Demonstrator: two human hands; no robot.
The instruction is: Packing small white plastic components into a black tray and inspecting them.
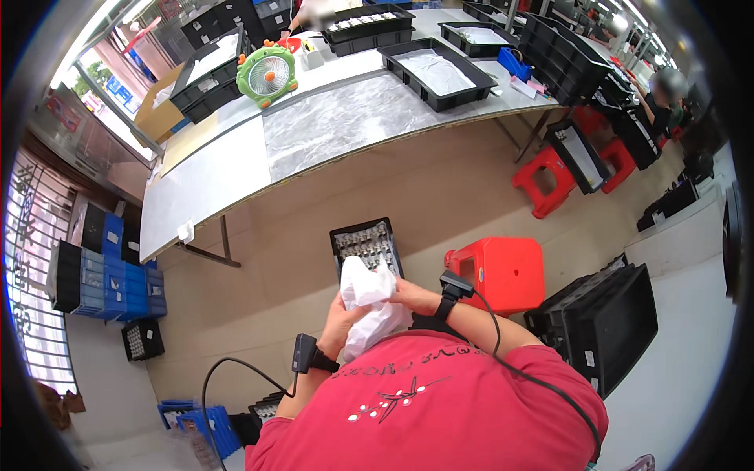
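**Materials and finishes at the workbench**

The white sheet (367, 302) bunched between the left hand (339, 322) and right hand (410, 297) looks like thin, crinkled plastic film or soft paper, matt with faint sheen; which one cannot be told. The black tray (366, 245) below it is matt moulded plastic, holding small parts with a dull metallic glint. The red stool (503, 271) is glossy, smooth plastic. The long table (236, 169) has a smooth, pale laminate top, part of it marbled grey. The green fan (268, 75) is shiny plastic. The person's red shirt (440, 408) is soft matt cloth. The floor (440, 196) looks smooth, matt tan.
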